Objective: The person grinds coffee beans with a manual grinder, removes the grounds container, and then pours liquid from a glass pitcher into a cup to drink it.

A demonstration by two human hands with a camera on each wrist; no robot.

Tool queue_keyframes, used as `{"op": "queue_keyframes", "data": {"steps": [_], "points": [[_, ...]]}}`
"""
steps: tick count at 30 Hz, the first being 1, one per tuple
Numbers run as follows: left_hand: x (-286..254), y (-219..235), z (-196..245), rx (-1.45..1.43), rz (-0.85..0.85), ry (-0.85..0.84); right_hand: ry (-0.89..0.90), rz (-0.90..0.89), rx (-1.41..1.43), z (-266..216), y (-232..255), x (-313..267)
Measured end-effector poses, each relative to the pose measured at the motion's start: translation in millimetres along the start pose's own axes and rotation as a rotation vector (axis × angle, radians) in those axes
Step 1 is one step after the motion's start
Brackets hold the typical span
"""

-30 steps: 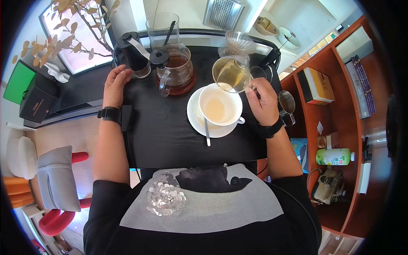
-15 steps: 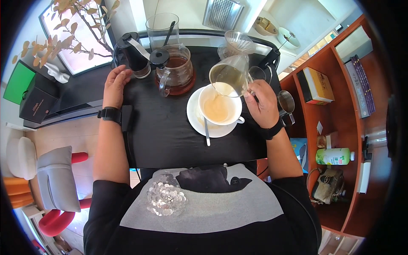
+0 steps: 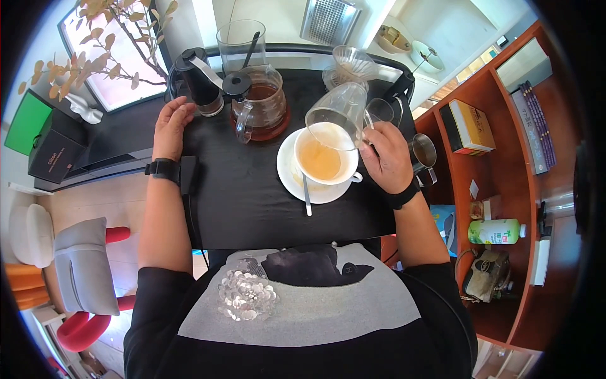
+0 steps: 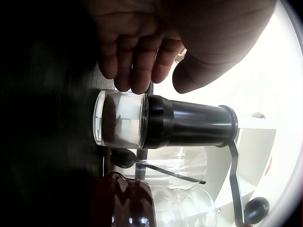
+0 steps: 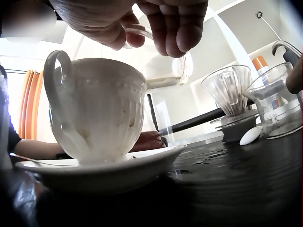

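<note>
My right hand [image 3: 388,158] pinches the handle of a clear glass jug [image 3: 341,104], tipped mouth-down to the left over a white cup [image 5: 99,109]. The jug's lip overlaps the cup's rim, and its glass looks almost clear. Light-brown liquid [image 3: 319,163] fills much of the cup. Below it lies a white saucer [image 3: 287,167], with a small spoon [image 3: 308,205] across its front edge. My left hand [image 3: 170,129] holds nothing; its fingers are loosely bent beside a black hand coffee grinder [image 4: 189,120], whose glass jar has brown grounds [image 4: 110,116] in it.
Right of the grinder stands a glass carafe [image 3: 271,104] of dark reddish liquid, with a tall glass container [image 3: 242,47] behind. A ribbed dripper [image 3: 355,62] and glass beaker [image 3: 382,110] are behind the jug. A metal pitcher [image 3: 424,150] sits right of my right hand, near the wooden shelves [image 3: 454,189].
The jug has tipped further and shifted slightly left as its liquid ran into the cup. The cup's level has risen and its colour deepened. My left hand has stayed still.
</note>
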State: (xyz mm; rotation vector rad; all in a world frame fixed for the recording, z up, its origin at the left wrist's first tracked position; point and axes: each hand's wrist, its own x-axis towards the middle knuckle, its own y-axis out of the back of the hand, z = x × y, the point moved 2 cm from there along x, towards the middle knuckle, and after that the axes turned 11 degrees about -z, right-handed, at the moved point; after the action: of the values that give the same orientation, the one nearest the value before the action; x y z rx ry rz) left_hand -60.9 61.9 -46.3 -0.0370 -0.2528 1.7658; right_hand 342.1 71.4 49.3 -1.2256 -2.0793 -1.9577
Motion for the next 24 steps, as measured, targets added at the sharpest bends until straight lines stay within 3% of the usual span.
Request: {"op": "queue_keyframes", "data": {"steps": [15, 21, 23, 24], "points": [[0, -1, 0, 0.011, 0.013, -0.006, 0.083, -0.003, -0.045, -1, -2, -2], [0, -1, 0, -0.008, 0.013, -0.013, -0.023, 0.064, 0.072, 6, -7, -4], [0, 0, 0, -0.017, 0.009, -0.014, -0.198, 0.060, 0.261, 6, -5, -2], [0, -1, 0, -0.017, 0.009, -0.013, -0.200, 0.060, 0.261, 9, -8, -3]]}}
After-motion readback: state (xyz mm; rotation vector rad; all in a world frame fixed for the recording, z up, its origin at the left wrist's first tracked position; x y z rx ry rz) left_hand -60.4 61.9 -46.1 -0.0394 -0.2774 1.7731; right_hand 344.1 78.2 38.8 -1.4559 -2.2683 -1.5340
